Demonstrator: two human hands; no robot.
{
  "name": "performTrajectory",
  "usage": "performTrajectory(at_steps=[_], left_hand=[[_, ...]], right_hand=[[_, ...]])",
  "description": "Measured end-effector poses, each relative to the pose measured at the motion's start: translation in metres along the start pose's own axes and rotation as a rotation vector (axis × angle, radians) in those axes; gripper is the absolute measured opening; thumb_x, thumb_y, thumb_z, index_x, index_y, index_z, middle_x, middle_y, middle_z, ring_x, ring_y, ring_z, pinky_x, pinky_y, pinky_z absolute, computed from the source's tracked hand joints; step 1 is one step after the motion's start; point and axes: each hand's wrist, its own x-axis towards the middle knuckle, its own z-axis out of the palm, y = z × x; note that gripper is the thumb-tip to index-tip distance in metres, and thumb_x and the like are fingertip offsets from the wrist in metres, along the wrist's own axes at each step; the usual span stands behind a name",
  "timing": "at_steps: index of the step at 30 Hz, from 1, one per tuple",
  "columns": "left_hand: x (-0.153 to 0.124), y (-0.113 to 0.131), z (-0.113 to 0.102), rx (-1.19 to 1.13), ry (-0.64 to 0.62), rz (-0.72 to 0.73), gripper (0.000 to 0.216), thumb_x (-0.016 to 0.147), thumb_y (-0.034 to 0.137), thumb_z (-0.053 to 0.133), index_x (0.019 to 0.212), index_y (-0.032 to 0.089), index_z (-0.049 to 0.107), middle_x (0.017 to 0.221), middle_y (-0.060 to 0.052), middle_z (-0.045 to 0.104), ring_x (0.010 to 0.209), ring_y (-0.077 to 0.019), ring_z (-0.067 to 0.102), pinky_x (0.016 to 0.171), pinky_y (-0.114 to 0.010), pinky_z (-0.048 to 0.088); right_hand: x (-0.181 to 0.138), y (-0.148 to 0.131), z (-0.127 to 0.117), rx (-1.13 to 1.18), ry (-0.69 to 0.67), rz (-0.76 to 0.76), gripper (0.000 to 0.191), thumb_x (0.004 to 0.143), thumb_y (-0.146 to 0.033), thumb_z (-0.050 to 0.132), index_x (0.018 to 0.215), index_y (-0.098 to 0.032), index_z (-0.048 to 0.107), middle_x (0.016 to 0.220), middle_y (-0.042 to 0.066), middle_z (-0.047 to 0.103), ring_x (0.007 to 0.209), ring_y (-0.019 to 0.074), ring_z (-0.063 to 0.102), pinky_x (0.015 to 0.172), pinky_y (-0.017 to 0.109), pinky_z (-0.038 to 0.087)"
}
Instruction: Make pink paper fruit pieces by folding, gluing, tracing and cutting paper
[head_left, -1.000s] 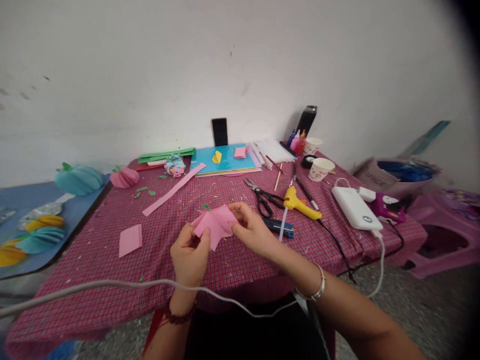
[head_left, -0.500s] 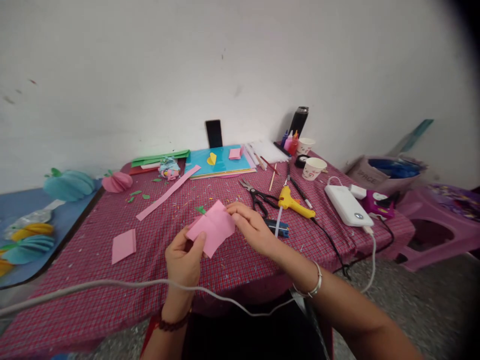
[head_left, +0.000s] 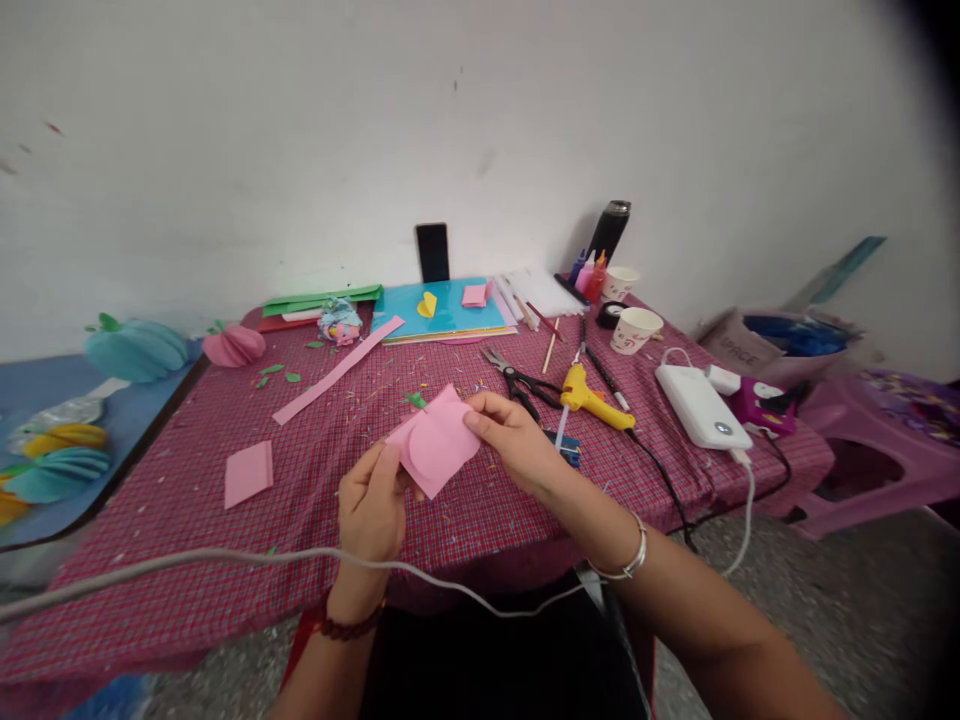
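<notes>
Pink paper (head_left: 442, 440) is held up over the front of the table between both my hands. My left hand (head_left: 373, 500) pinches its left edge, where a rounded pink piece lies against the squarer sheet. At the upper right edge, my right hand (head_left: 510, 435) grips the paper between thumb and fingers. A small green paper scrap (head_left: 415, 399) shows just behind the sheet. To the left lies a folded pink paper stack (head_left: 249, 474), with a long pink strip (head_left: 337, 372) beyond it. Black-handled scissors (head_left: 521, 382) and a yellow glue gun (head_left: 592, 398) lie beyond my right hand.
A white cable (head_left: 225, 556) crosses in front of my forearms. A white power bank (head_left: 701, 408) and a paper cup (head_left: 636, 330) stand at right. Paper pumpkins (head_left: 135, 348) sit at left. A phone (head_left: 433, 252) leans on the wall behind a blue folder (head_left: 450, 310).
Both hands have shifted slightly right with the pink paper. The paper has turned, and a rounded piece now shows on its near face. The view has moved a little.
</notes>
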Motion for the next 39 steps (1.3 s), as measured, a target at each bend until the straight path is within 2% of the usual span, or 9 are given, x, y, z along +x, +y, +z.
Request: performTrajectory(at_steps=[3,9,12,16,21,28,32,34,39], left_hand=[[0.002,-0.005,-0.002,0.088,0.011,0.05,0.011,0.075,0.026,0.07,0.071,0.017,0.067,0.056,0.005,0.058,0.044,-0.0066,0.044,0.042,-0.019,0.035],[0.003,-0.009,0.001,0.275,0.124,0.132,0.023,0.067,0.023,0.075,0.089,0.018,0.07,0.079,0.0,0.07,0.066,-0.0129,0.06,0.062,-0.025,0.048],[0.001,-0.006,0.003,0.492,0.167,0.28,0.009,0.069,0.023,0.073,0.07,0.018,0.065,0.068,0.003,0.061,0.061,-0.0114,0.054,0.06,-0.024,0.042],[0.0,-0.005,0.0,0.693,0.158,0.439,0.027,0.071,0.022,0.071,0.056,0.019,0.049,0.058,0.006,0.044,0.052,-0.0098,0.041,0.052,-0.024,0.032],[0.0,-0.007,-0.008,0.621,-0.01,0.415,0.012,0.08,0.021,0.061,0.069,0.019,0.058,0.07,0.002,0.052,0.063,-0.0121,0.049,0.062,-0.024,0.038],[0.003,-0.013,-0.005,0.437,0.159,0.28,0.011,0.074,0.022,0.069,0.077,0.018,0.059,0.067,0.003,0.059,0.058,-0.01,0.053,0.057,-0.021,0.042],[0.007,-0.014,-0.001,0.225,0.274,0.278,0.04,0.062,0.015,0.077,0.095,0.02,0.054,0.07,0.005,0.061,0.06,-0.0087,0.057,0.059,-0.019,0.046],[0.007,-0.013,0.0,0.138,0.245,0.237,0.046,0.062,0.016,0.078,0.1,0.021,0.054,0.077,0.003,0.065,0.067,-0.0104,0.062,0.063,-0.021,0.049],[0.003,-0.011,0.0,0.157,0.123,0.111,0.02,0.068,0.024,0.075,0.085,0.017,0.07,0.077,-0.002,0.069,0.071,-0.0139,0.064,0.065,-0.026,0.053]], right_hand=[[0.0,0.002,0.001,0.047,-0.004,0.047,0.031,0.074,-0.046,0.067,0.07,-0.019,0.054,0.062,-0.005,0.046,0.056,0.0101,0.04,0.055,0.023,0.034],[-0.001,-0.001,0.003,-0.1,-0.082,-0.015,0.025,0.082,-0.04,0.059,0.07,-0.019,0.052,0.065,-0.004,0.046,0.059,0.0113,0.041,0.06,0.026,0.036],[-0.003,-0.005,0.004,-0.34,-0.149,-0.135,0.022,0.085,-0.038,0.057,0.074,-0.019,0.054,0.075,0.0,0.05,0.071,0.0146,0.046,0.069,0.03,0.039],[-0.005,-0.005,0.007,-0.572,-0.156,-0.199,0.023,0.077,-0.036,0.068,0.089,-0.02,0.056,0.092,0.004,0.055,0.083,0.0181,0.05,0.078,0.034,0.042],[-0.004,0.002,0.008,-0.609,-0.032,-0.224,0.014,0.079,-0.027,0.063,0.087,-0.02,0.055,0.087,0.003,0.055,0.082,0.018,0.05,0.078,0.034,0.042],[-0.004,0.003,0.007,-0.4,-0.033,-0.283,0.015,0.087,-0.029,0.055,0.075,-0.021,0.055,0.077,0.001,0.052,0.075,0.0157,0.051,0.072,0.03,0.042],[-0.009,-0.002,0.009,-0.398,-0.064,-0.352,0.014,0.088,-0.027,0.056,0.075,-0.021,0.057,0.084,0.002,0.056,0.084,0.0171,0.054,0.079,0.033,0.043],[-0.012,-0.006,0.01,-0.395,-0.089,-0.37,0.013,0.088,-0.026,0.056,0.076,-0.022,0.059,0.088,0.003,0.056,0.086,0.0175,0.056,0.081,0.034,0.044],[-0.016,-0.008,0.011,-0.396,-0.139,-0.399,0.012,0.088,-0.027,0.057,0.079,-0.023,0.062,0.093,0.004,0.057,0.089,0.018,0.057,0.083,0.035,0.045]])
